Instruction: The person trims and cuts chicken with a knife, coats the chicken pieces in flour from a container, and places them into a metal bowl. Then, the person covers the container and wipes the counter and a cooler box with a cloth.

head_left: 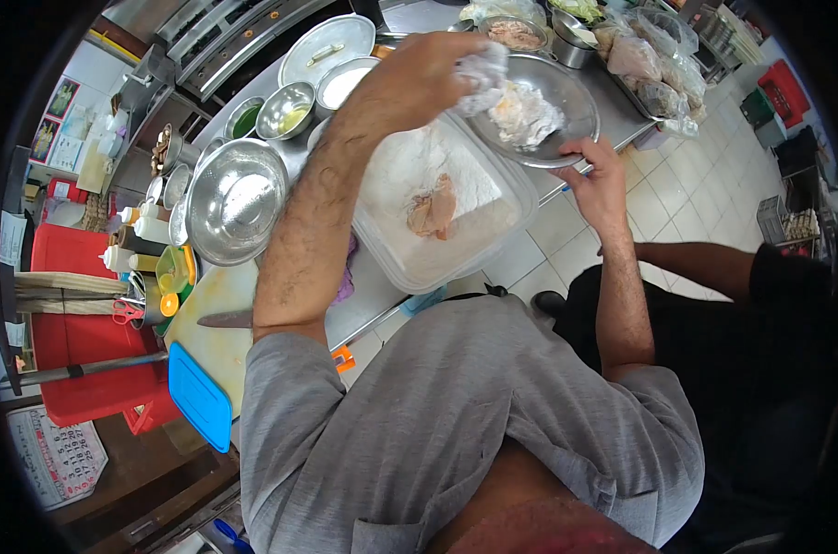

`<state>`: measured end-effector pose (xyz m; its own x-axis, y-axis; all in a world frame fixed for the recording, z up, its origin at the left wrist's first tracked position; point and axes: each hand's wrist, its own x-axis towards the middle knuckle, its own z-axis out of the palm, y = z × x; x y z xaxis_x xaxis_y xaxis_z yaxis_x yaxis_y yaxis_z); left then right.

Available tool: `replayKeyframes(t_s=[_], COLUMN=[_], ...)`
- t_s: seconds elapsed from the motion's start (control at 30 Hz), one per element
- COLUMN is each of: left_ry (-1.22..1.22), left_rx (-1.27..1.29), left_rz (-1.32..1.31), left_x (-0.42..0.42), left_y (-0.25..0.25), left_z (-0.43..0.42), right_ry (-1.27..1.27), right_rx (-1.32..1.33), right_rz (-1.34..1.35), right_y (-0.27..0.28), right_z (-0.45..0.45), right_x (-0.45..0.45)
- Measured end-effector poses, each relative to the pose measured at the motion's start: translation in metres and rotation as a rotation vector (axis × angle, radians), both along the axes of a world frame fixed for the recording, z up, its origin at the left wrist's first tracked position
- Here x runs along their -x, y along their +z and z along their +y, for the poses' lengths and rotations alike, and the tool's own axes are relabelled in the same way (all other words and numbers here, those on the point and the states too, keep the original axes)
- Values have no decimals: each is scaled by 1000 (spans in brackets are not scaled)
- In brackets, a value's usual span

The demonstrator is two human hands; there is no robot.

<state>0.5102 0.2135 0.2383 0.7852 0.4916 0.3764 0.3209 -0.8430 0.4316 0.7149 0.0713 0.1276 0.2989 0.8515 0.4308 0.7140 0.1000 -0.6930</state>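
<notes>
In the head view, your main risk is the round, shiny steel bowl (580, 97) near the counter's edge: your right hand (601, 175) seems to support it only at the rim, at about five o'clock, so a slip or a sideways push could tip it and shed the lumpy, white-floured pieces (522, 118) inside. A bump could start that, since a co-worker's bare forearm (696, 260) reaches in just beside your right forearm. Loose flour could also drop from your left hand (428, 78) onto the counter. Mind your left elbow too: the dark-bladed knife (223, 319) lies on the worn, yellowish cutting board (217, 349) beside it at nine o'clock, its handle out of sight, and a backward swing could catch it. Your left arm stretches up to one o'clock, wrist bent over, its flour-caked fingers at the bowl's eleven o'clock side; you can't tell from here whether they pinch anything. Your right arm rises toward twelve, elbow bent, thumb and fingers pinching the rim. Toward seven o'clock from the bowl, the pinkish raw meat piece (434, 208) lies on flour in the big, square translucent plastic tub (396, 268).
</notes>
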Motion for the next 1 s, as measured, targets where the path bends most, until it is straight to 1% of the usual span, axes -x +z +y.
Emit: replayKeyframes(t_s=[0.03, 0.07, 0.13, 0.2, 0.27, 0.3, 0.33, 0.43, 0.47, 0.53, 0.57, 0.63, 0.67, 0.7, 0.73, 0.77, 0.87, 0.9, 1.0], left_ry=[-82, -86, -205, -221, -82, -94, -95, -17, -12, 341, 346, 218, 172, 6, 81, 132, 147, 154, 121], left_rx=[-35, -34, 62, 69, 134, 82, 91, 203, 209, 214, 216, 214, 347, 118, 212, 329, 334, 278, 308], left_rz=[-24, -27, 181, 171, 302, 249, 250, -89, -86, -129, -127, 300, 369, 294, 525, 841, 902, 907, 848], left_x=[-3, -6, -10, -5, 1, 6, 12, 34, 44, 61, 64, 68, 62, 62, 46, 25, 5, 2, 6], left_y=[1, -2, -17, -35, -51, -56, -61, -66, -67, -68, -78, -124, -146, -164, -163, -159, -162, -178, -205], left_z=[-4, -5, -6, -9, -8, -5, 0, 5, 5, 8, 16, 32, 26, 16, 3, -4, -22, -18, 14], right_ry=[41, 37, 136, 145, 156, 157, 156, 109, 97, 90, 61, 40, 29, 20, 32, 34, 55, 65, 73], right_rx=[-25, -25, -35, -23, 28, 28, 37, 62, 46, 32, 23, 23, 16, 8, 9, -17, -27, -21, -21], right_rz=[34, 31, 32, 16, 52, 31, 33, 3, -1, -4, -2, -2, -20, -38, -36, -2, 32, 24, 23], right_y=[2, 2, -1, -4, -12, -17, -20, -24, -24, -22, -20, -18, -17, -16, -15, -14, -14, -14, -17], right_z=[-2, -4, -6, -9, -11, -11, -12, -13, -13, -14, -15, -18, -18, -17, -15, -14, -14, -12, -11], right_x=[10, 19, 36, 52, 62, 64, 66, 70, 68, 64, 61, 54, 49, 45, 44, 43, 39, 38, 36])
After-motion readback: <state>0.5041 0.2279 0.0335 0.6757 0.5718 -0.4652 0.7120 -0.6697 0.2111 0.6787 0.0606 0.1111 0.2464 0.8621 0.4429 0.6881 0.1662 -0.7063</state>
